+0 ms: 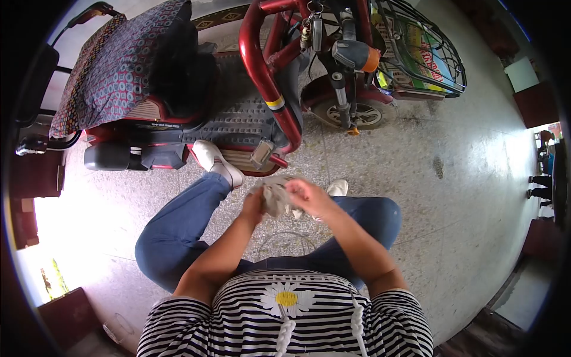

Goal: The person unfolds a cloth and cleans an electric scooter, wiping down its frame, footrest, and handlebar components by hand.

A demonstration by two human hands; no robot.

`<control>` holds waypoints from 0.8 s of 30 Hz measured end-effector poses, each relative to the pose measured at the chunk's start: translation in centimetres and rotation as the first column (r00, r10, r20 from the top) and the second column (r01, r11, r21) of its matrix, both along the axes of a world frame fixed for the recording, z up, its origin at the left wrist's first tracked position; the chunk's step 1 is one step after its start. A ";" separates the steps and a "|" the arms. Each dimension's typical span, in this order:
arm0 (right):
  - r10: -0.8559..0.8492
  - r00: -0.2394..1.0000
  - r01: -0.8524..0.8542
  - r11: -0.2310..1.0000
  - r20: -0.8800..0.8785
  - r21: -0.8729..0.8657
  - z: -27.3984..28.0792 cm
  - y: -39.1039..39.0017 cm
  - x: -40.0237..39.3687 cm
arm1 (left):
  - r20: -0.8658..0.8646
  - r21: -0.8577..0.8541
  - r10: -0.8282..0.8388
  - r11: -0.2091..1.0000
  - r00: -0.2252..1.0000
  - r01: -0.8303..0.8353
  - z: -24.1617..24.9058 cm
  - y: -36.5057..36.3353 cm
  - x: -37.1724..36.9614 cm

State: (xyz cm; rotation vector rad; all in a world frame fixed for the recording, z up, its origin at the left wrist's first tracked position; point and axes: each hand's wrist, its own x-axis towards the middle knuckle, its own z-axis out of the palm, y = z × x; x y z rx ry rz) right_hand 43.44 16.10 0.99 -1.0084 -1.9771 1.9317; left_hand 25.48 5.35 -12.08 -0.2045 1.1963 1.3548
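Both grips are closed on a crumpled grey cloth [275,193], which is held in front of the body above the knees: the left hand [253,205] is clamped on its left edge and the right hand [309,196] is closed over its right side. Blue jeans [178,229] and a striped shirt [285,315] are worn, and one white shoe [217,162] is set on the speckled floor [452,196] just beside the footboard of a red scooter [262,65], whose wire basket [425,47] is seen at the upper right.
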 end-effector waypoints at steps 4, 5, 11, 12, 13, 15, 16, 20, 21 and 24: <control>-0.111 0.994 0.109 0.992 0.024 0.070 0.6 6.5 1.3 | -0.546 0.179 0.261 0.965 0.796 -0.193 0.1 4.0 -6.9; -0.209 0.977 0.210 0.978 -0.047 -0.001 -0.1 7.7 1.5 | -0.586 0.141 0.247 0.969 0.771 -0.203 1.3 5.8 -8.0; -0.260 0.960 0.262 0.965 -0.104 0.004 -0.5 8.4 0.0 | -0.634 -0.026 -0.009 1.000 0.774 -0.010 2.1 15.7 -11.3; -0.184 0.979 0.192 0.976 -0.086 0.099 -0.3 8.2 -0.4 | -0.646 -0.009 -0.051 0.998 0.762 0.060 1.3 16.7 -11.2; -0.173 0.978 0.186 0.978 -0.119 0.100 -0.5 8.1 -0.7 | -0.663 0.027 -0.103 0.987 0.742 0.161 -1.0 17.6 -11.5; -0.135 0.984 0.142 0.988 -0.119 0.055 0.7 8.5 -0.4 | -0.836 -0.060 -0.306 0.876 0.456 0.479 -3.8 19.2 -11.5; -0.087 0.988 0.089 0.996 -0.124 0.013 1.1 8.7 -0.3 | -0.885 -0.239 -0.420 0.778 0.198 0.581 -4.2 19.8 -11.2; -0.112 0.993 0.107 0.987 -0.033 -0.121 0.9 8.6 -0.5 | -0.804 -0.579 -0.470 0.476 -0.366 0.662 -7.3 22.3 -11.9; -0.108 0.994 0.104 0.986 -0.028 -0.127 0.8 8.5 -0.6 | -0.802 -0.580 -0.476 0.475 -0.361 0.662 -7.5 22.0 -11.9; -0.075 0.997 0.072 0.988 -0.018 -0.136 1.2 8.3 -0.9 | -0.698 -0.714 -0.398 0.327 -0.595 0.619 -6.6 22.2 -11.8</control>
